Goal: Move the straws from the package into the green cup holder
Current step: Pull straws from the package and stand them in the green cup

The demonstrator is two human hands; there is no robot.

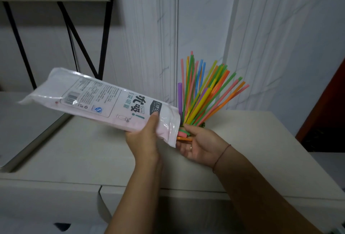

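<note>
While L hand [143,136] grips pkg [97,97] near its mouth, R hand [201,146] pinches straw ends [183,134] poking out; more straws [205,88] fan from green holder [202,124] just beyond, on cabinet [261,140].

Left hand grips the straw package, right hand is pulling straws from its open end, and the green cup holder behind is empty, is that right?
No, the green cup holder is not empty: the head view shows a fan of coloured straws standing in it. The rest holds: the left hand grips the package, the right hand holds straws at its open end.
</note>
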